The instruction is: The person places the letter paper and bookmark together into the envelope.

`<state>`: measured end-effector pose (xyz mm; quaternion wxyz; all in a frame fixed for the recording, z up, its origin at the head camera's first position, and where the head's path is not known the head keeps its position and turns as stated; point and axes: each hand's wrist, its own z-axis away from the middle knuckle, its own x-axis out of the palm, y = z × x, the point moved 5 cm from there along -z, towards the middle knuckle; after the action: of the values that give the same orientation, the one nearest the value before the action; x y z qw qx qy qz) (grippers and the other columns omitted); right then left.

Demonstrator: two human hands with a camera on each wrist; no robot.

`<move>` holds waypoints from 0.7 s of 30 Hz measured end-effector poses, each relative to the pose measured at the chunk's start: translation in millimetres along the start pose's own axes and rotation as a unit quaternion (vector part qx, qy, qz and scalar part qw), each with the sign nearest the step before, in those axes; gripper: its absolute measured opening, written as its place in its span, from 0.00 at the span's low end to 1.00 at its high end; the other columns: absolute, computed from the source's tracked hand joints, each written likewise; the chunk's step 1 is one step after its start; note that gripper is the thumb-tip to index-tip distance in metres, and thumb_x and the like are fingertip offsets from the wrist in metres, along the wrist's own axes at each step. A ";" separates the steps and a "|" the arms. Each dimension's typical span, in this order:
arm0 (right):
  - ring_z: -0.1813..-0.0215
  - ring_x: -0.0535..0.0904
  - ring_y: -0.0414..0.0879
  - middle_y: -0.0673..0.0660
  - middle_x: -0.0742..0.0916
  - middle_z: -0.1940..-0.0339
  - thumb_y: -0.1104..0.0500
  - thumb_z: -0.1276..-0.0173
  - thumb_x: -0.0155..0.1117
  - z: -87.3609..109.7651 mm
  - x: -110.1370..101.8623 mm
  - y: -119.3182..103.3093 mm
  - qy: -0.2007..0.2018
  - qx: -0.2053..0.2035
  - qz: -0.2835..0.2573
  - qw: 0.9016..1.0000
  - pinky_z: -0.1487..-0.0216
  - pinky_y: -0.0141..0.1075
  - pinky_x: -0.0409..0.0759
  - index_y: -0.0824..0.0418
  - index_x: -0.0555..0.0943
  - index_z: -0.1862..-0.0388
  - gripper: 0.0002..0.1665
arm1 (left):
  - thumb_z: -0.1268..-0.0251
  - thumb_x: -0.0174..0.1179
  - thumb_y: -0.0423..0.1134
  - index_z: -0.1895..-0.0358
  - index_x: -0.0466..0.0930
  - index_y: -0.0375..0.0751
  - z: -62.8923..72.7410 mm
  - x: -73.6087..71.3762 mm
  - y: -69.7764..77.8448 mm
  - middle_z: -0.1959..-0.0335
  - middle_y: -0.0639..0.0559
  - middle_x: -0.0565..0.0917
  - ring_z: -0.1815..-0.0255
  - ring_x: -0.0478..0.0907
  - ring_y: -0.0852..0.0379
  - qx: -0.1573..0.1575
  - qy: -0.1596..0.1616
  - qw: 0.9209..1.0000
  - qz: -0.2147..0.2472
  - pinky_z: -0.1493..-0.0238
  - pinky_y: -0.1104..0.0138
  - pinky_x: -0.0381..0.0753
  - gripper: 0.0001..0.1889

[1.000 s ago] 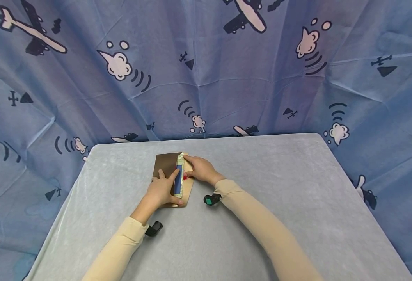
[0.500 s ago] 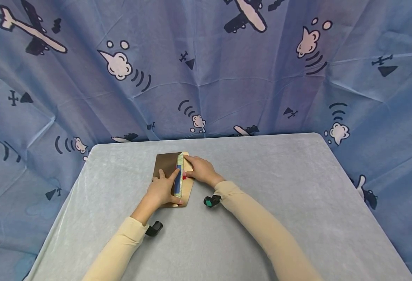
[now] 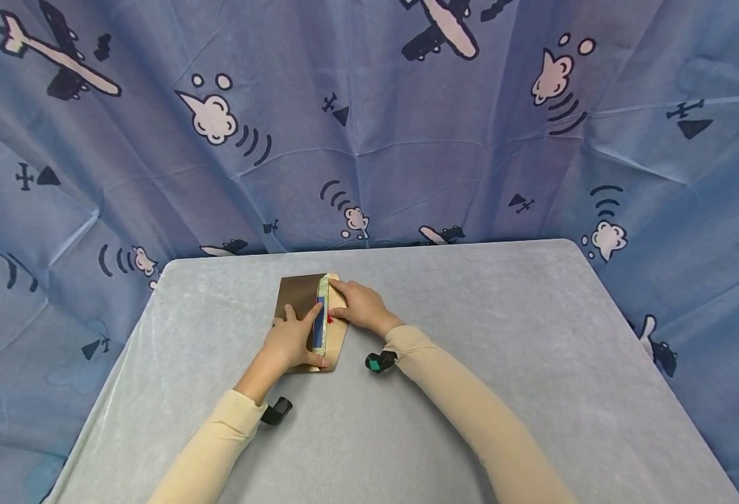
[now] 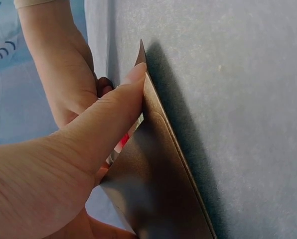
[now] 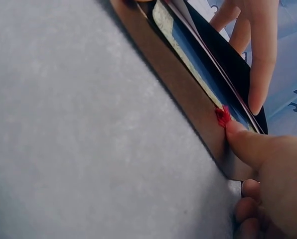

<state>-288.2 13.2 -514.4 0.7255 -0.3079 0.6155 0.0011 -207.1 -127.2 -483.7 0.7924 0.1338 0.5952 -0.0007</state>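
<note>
A brown envelope (image 3: 297,292) lies on the table, its lighter flap (image 3: 338,350) folded out to the right. In its mouth sits a blue card (image 3: 320,329) with a pale patterned border, part of it hidden inside. My left hand (image 3: 286,341) rests spread over the envelope. In the left wrist view, its thumb (image 4: 123,102) presses at the near corner of the mouth. My right hand (image 3: 362,306) grips the card's outer edge, thumb and index finger apart along it. In the right wrist view, a tuft of red thread (image 5: 222,116) shows beside the right thumb (image 5: 250,144).
A grey cloth covers the table (image 3: 502,315). A blue curtain (image 3: 407,140) printed with planes hangs behind the far edge. Black wrist devices (image 3: 277,410) sit below both sleeves, close over the cloth.
The card's visible strip has narrowed slightly, shifting left into the envelope. The right hand has barely moved, and the left hand stays in place.
</note>
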 end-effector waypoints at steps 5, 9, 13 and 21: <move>0.63 0.75 0.45 0.56 0.84 0.51 0.37 0.38 0.68 0.6 0.0 0.7 -0.006 -0.002 0.000 1.000 0.60 0.42 0.78 0.48 0.62 0.22 0.48 | 0.62 0.77 0.64 0.20 0.52 0.50 -0.2 1.2 -0.2 0.29 0.13 0.54 0.37 0.65 0.13 -0.001 0.000 1.000 -0.003 0.47 0.39 0.79 0.63; 0.64 0.74 0.45 0.56 0.83 0.52 0.36 0.39 0.68 0.7 0.0 1.2 -0.012 -0.002 -0.001 1.000 0.62 0.40 0.76 0.47 0.61 0.22 0.50 | 0.61 0.77 0.65 0.20 0.52 0.51 -0.8 1.9 -0.1 0.28 0.14 0.54 0.36 0.65 0.14 -0.001 -0.003 1.000 -0.004 0.47 0.39 0.79 0.63; 0.63 0.75 0.45 0.56 0.83 0.52 0.35 0.41 0.69 0.6 0.1 1.5 -0.011 -0.002 0.000 1.000 0.62 0.41 0.77 0.47 0.62 0.22 0.52 | 0.61 0.76 0.65 0.20 0.51 0.51 -0.8 2.4 -0.1 0.28 0.14 0.54 0.36 0.65 0.14 0.000 -0.006 1.000 -0.008 0.47 0.39 0.79 0.63; 0.67 0.74 0.45 0.56 0.83 0.55 0.34 0.41 0.69 -0.3 0.6 -0.6 -0.006 0.001 0.011 1.000 0.67 0.38 0.74 0.47 0.62 0.22 0.52 | 0.61 0.76 0.65 0.20 0.51 0.51 0.0 0.6 0.9 0.29 0.14 0.54 0.37 0.65 0.13 0.000 -0.004 1.000 -0.006 0.46 0.39 0.78 0.63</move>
<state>-288.1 12.3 -514.7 0.7293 -0.3004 0.6146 0.0110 -206.8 -126.2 -484.1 0.7946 0.1307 0.5929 -0.0058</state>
